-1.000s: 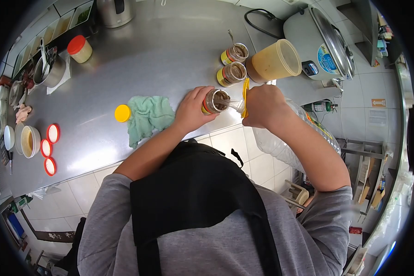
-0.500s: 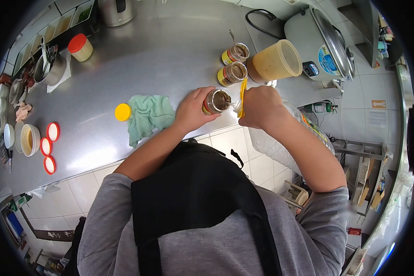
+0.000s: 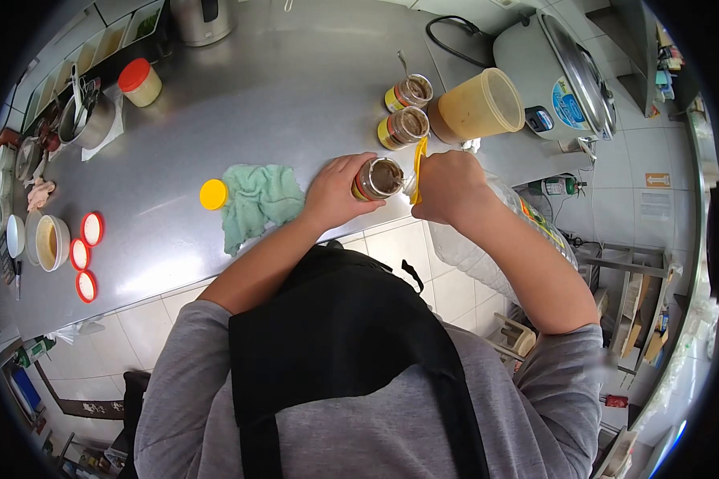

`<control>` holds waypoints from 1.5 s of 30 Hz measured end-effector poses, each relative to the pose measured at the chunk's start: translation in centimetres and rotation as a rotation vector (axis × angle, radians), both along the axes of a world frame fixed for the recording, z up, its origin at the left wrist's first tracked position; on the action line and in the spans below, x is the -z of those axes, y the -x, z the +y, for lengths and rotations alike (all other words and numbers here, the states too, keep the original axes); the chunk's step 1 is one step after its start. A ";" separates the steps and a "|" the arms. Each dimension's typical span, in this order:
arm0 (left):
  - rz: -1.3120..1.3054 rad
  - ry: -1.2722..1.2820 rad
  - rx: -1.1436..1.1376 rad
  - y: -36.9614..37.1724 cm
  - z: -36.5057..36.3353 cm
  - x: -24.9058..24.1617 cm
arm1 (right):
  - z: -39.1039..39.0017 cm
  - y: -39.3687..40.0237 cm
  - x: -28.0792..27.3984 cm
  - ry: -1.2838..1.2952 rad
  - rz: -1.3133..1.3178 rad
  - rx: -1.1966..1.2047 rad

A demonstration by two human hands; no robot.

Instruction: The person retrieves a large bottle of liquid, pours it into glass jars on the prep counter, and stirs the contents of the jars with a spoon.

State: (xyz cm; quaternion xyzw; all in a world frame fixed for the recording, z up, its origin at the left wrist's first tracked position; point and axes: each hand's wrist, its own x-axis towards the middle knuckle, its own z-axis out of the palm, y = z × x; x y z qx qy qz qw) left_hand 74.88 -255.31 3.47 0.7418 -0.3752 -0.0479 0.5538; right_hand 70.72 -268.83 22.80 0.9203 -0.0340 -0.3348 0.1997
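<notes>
My left hand (image 3: 333, 191) grips an open glass jar (image 3: 378, 177) with brown paste inside, at the front edge of the steel counter (image 3: 256, 88). My right hand (image 3: 447, 185) is closed just right of the jar's mouth, holding a yellow lid (image 3: 418, 164) on edge together with something whitish against the jar's rim. Two more open jars of the same kind stand just behind: one (image 3: 403, 126) near my right hand, the other (image 3: 411, 91) farther back with a spoon in it.
A tall beige plastic container (image 3: 479, 104) and a rice cooker (image 3: 559, 76) stand at the right. A green cloth (image 3: 260, 199) and a yellow lid (image 3: 212, 194) lie left of my left hand. Red-rimmed lids (image 3: 84, 255), bowls and a red-capped jar (image 3: 140, 81) sit at the left.
My right hand has shifted slightly left, closer to the jar's mouth, and the yellow lid has tilted up. The whitish thing no longer reaches into the jar. My left hand keeps its hold.
</notes>
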 end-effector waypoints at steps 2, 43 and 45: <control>-0.005 0.000 0.002 0.0 0.0 0.0 | 0.1 0.1 0.1 0.005 0.004 -0.006; 0.099 0.089 -0.307 0.1 -1.9 1.9 | -16.9 17.7 -2.6 -0.829 -1.545 0.710; 0.117 0.068 -0.341 0.2 -2.0 2.1 | -20.3 18.5 -3.2 -0.815 -1.683 0.595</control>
